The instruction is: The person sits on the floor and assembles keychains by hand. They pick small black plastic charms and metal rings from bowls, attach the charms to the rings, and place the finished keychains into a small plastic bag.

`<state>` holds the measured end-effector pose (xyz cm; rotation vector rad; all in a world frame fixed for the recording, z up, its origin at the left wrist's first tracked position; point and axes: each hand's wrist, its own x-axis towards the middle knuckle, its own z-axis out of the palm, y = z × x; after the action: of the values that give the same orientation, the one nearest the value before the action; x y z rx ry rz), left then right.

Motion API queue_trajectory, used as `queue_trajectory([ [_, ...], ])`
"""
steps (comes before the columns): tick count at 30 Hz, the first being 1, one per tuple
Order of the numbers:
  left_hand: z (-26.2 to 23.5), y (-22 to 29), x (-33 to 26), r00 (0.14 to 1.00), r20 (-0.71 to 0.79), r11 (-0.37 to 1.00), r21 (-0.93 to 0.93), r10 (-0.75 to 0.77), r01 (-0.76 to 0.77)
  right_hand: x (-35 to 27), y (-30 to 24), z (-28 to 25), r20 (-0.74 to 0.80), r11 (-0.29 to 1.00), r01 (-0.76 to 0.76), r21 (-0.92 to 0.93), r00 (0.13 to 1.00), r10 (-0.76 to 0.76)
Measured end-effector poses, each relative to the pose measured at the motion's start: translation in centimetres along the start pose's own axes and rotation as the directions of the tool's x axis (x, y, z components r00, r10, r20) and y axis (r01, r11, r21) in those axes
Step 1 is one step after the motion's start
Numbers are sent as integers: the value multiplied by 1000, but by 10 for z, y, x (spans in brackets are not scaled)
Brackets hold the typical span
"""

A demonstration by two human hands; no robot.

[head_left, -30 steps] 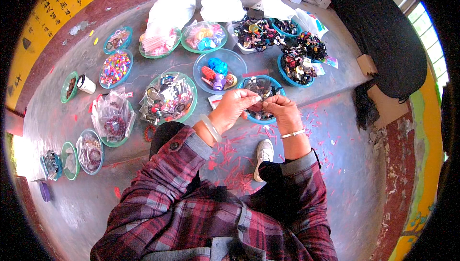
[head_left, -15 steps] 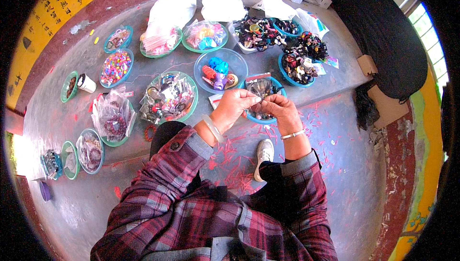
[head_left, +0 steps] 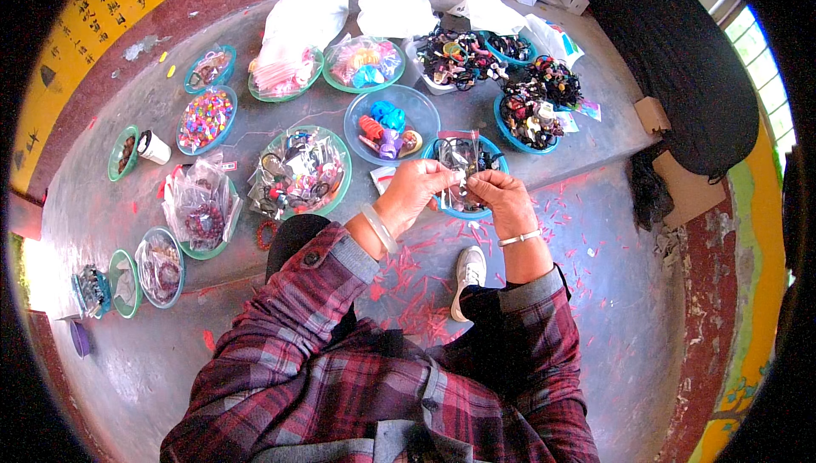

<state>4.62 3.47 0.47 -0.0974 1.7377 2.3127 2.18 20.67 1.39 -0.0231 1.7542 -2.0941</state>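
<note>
Both hands meet in front of me over a blue bowl [head_left: 497, 150] of dark small items. A small clear plastic bag [head_left: 461, 150] stands up between them, with something dark showing in or behind it. My left hand [head_left: 415, 193], with a pale bangle at the wrist, pinches the bag's near edge between thumb and fingers. My right hand [head_left: 503, 200], wearing a thin light bracelet, pinches the same edge from the other side. A tiny white bit shows between the fingertips; its kind is unclear.
Around the hands stand a clear blue bowl [head_left: 350, 133] with colourful pieces, a green bowl [head_left: 344, 176] of bagged items, and a blue bowl [head_left: 510, 136] of hair ties. White bags [head_left: 395, 14] lie farther back. A raised step edge [head_left: 586, 163] runs at right. Red scraps litter the floor.
The fingertips have drawn slightly apart, and the clear bag now shows more plainly upright between them. The arms and bowls have stayed where they were.
</note>
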Motion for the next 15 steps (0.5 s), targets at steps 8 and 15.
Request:
queue_trajectory([
  [8,-1,-1,0,1000,13,1000,-20,-7,7,-2,-1,2,-20,999,6,38,1000,-5],
  [15,2,0,0,1000,8,1000,10,30,-30,-1,-1,-1,-28,1000,8,24,1000,-7],
])
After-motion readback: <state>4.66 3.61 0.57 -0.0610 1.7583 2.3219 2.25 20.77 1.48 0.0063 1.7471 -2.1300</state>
